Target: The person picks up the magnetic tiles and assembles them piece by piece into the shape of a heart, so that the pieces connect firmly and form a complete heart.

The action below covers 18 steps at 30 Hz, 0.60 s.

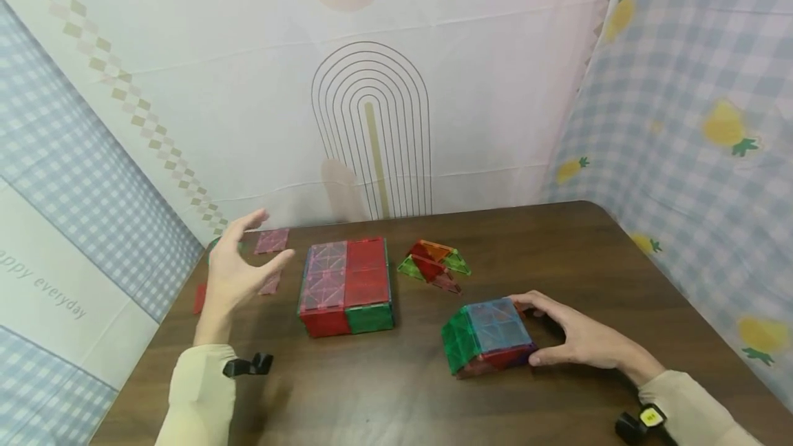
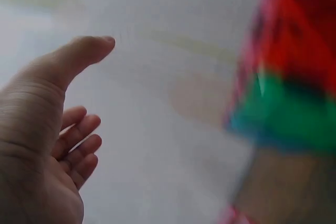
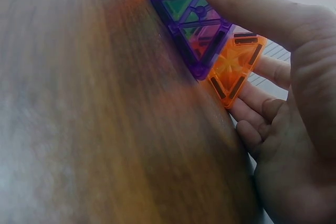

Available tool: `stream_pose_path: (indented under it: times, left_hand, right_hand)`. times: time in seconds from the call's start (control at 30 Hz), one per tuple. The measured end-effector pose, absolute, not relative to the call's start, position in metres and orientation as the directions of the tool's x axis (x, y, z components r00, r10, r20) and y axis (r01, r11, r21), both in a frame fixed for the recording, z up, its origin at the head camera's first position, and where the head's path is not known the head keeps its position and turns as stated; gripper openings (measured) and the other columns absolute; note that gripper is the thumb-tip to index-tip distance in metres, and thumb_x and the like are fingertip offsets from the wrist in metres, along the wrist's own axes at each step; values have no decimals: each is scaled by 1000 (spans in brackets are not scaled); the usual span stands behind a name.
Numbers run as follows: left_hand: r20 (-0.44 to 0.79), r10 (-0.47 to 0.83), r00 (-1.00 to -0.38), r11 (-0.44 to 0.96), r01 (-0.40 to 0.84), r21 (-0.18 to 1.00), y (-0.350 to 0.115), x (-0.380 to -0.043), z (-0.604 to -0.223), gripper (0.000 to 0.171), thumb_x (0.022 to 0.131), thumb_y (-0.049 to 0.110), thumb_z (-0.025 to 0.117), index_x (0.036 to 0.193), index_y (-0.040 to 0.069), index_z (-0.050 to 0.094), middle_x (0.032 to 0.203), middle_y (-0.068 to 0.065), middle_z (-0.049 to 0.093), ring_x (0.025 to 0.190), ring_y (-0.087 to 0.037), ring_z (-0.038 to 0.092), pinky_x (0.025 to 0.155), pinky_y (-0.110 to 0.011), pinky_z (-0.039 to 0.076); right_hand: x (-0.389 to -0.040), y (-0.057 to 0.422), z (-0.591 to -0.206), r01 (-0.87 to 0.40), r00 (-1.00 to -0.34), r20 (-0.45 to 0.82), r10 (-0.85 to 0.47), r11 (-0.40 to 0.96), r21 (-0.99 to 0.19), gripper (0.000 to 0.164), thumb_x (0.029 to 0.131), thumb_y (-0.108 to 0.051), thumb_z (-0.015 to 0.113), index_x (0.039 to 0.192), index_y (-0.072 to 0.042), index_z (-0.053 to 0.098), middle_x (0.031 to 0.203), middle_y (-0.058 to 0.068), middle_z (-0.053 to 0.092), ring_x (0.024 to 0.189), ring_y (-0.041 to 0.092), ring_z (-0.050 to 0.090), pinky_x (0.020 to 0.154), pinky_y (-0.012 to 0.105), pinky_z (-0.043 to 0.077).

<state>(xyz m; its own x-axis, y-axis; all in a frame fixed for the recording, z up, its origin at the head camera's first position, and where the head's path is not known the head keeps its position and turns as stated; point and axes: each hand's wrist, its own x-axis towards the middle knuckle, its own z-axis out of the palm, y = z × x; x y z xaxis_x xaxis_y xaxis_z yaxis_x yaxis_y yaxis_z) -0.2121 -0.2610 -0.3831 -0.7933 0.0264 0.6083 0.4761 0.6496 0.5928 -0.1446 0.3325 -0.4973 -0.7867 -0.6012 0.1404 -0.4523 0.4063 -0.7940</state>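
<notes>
My right hand [image 1: 585,339] grips the right end of a small block of translucent magnetic tiles [image 1: 498,325], with a blue top and a green slanted side, standing on the table. In the right wrist view the thumb touches the edge of a purple triangle tile [image 3: 191,24], while the fingers lie behind an orange triangle tile [image 3: 233,69]. My left hand [image 1: 235,270] is held up over the table's left side, thumb and fingers spread apart, holding nothing. To its right stands a larger magnetic-tile box [image 1: 367,282], red and pink on top; it is blurred in the left wrist view.
Behind the small block lies a loose cluster of red, orange and green tiles [image 1: 427,263]. Flat pink tiles [image 1: 271,241] and a red tile [image 1: 199,299] lie at the left of the brown table [image 1: 384,391]. Patterned cloth [image 1: 495,88] hangs behind and at both sides.
</notes>
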Motion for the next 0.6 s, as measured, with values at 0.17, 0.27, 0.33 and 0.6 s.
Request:
stream_pose_path:
  times: [0.17,0.27,0.33,0.6]
  left_hand:
    - [477,-37,-878,682,327,654,-296,-219,-415,89,88,28,97,164,13,54,160,-19,57,142,-42,52,116,-53,43]
    - [403,-51,-914,699,256,668,-307,-223,-433,91,89,33,96,165,10,51,164,-22,53,147,-47,48,117,-70,41]
    - [373,-59,-926,708,225,669,-312,-226,-443,92,89,36,96,165,10,51,165,-24,52,150,-50,46,119,-72,40]
    - [333,-69,-940,811,142,568,-328,-238,-478,103,87,42,97,163,-6,46,153,-36,56,142,-55,52,121,-71,39]
  right_hand:
    - [-144,332,-497,-446,-790,133,-599,410,-796,86,98,-16,87,171,-26,41,164,0,50,147,2,47,115,20,42]
    - [-143,331,-497,-452,-790,137,-598,417,-788,86,98,-17,87,171,-24,41,164,0,50,147,1,47,115,19,42]
    - [-143,331,-497,-460,-789,142,-598,421,-782,86,98,-17,87,171,-24,41,163,0,51,147,1,47,115,19,42]
    - [-144,331,-495,-465,-786,147,-601,418,-780,85,98,-16,87,171,-18,41,164,1,50,146,0,47,114,19,42]
